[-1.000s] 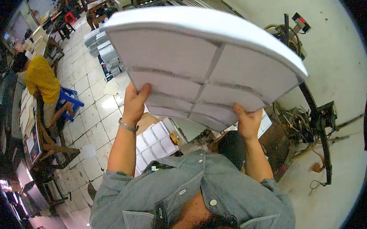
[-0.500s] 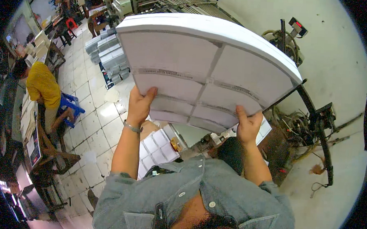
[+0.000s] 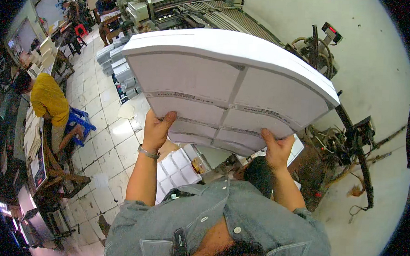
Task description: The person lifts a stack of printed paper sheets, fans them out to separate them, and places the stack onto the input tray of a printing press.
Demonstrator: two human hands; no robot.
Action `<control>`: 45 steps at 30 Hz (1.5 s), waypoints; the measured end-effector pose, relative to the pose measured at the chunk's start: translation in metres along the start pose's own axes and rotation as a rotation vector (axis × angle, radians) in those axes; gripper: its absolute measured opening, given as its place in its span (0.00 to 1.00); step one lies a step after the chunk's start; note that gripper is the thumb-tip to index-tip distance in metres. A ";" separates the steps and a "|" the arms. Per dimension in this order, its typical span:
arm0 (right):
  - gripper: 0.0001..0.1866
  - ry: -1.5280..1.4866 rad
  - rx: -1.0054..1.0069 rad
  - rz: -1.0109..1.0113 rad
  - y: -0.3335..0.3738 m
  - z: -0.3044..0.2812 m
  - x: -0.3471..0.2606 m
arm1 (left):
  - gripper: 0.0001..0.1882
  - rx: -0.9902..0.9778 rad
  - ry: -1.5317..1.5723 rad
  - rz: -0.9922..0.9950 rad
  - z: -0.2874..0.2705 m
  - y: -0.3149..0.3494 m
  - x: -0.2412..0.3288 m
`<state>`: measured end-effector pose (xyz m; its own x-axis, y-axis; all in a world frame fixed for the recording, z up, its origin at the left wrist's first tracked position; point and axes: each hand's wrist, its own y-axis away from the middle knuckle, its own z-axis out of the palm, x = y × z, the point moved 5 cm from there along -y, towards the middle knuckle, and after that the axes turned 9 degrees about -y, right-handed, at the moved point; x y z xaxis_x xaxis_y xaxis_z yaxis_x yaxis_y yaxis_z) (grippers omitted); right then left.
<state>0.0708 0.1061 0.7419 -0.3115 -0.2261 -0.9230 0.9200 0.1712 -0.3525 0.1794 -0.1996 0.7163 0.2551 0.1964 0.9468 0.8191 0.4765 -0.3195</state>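
A thick stack of large printed paper sheets [image 3: 193,77] is held up in front of me, bowed across its width. Its near face carries a grid of pale panels with grey borders. My left hand [image 3: 157,130] is closed on the near left edge, thumb on the printed face and fingers hidden beneath. At the near right edge my right hand [image 3: 278,148] grips the same way. Lower down, another pile of sheets with a similar grid [image 3: 178,170] lies below the held stack, left of my body.
A large machine with rollers [image 3: 205,13] stands beyond the stack. Wrapped bundles [image 3: 120,71] sit on the tiled floor to the left. A person in yellow [image 3: 50,98] sits at a long table, on a blue stool [image 3: 81,122]. Black bars and cables [image 3: 355,143] stand along the right wall.
The held stack has come slightly down and nearer, its far edge lower in view and more of the machine showing behind. Both hands keep their grip on it.
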 end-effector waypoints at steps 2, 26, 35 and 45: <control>0.20 0.057 0.016 -0.003 0.003 0.000 -0.001 | 0.16 0.020 -0.043 -0.024 0.000 0.006 -0.009; 0.37 0.729 -0.621 -0.397 -0.077 0.055 -0.199 | 0.17 -0.065 0.078 0.031 0.011 -0.003 -0.009; 0.33 1.211 -1.022 -0.554 -0.082 0.148 -0.191 | 0.18 -0.074 0.125 0.073 0.006 -0.003 -0.014; 0.31 1.208 -1.028 -0.487 -0.072 0.154 -0.182 | 0.19 -0.107 0.132 0.041 0.009 -0.001 -0.012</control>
<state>0.0979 -0.0131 0.9589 -0.9486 0.2970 -0.1097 0.3093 0.9432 -0.1209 0.1713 -0.1949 0.7051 0.3487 0.0955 0.9323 0.8550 0.3750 -0.3582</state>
